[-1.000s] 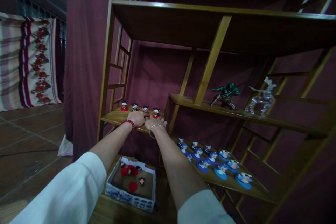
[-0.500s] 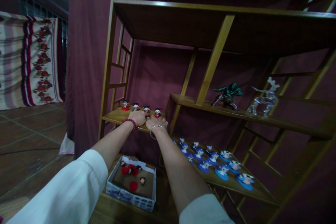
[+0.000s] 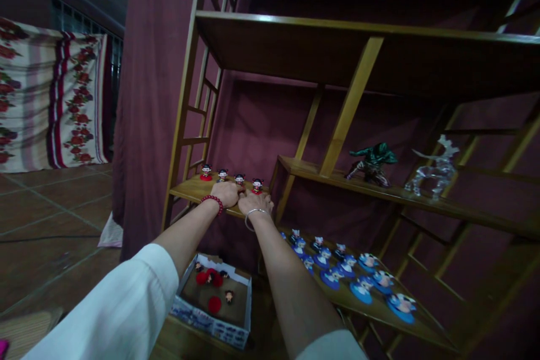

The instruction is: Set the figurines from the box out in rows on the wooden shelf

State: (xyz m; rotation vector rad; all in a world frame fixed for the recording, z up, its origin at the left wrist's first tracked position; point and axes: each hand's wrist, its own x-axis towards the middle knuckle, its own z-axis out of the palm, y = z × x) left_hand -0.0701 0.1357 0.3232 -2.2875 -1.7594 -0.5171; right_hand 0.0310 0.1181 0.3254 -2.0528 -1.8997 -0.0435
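As both arms stretch forward in white sleeves, the left hand, wearing a red beaded bracelet, and the right hand, wearing a silver bangle, meet near the front edge of a small wooden shelf. The left grip is curled inward, its fingertips mostly hidden; the right is turned palm down, and whether either pinches anything cannot be told. Just behind the hands, four black-haired figurines stand upright in a row, spanning the shelf from near its left edge toward its right; the rightmost is nearest the right hand. Below, an uncovered box holds red discs and small dark-haired pieces, several clustered toward its back left corner. To the right, blue-based figurines line a lower shelf, one at its front right corner. Above them, a green-cloaked figure and a clear, antlered animal occupy a raised shelf.
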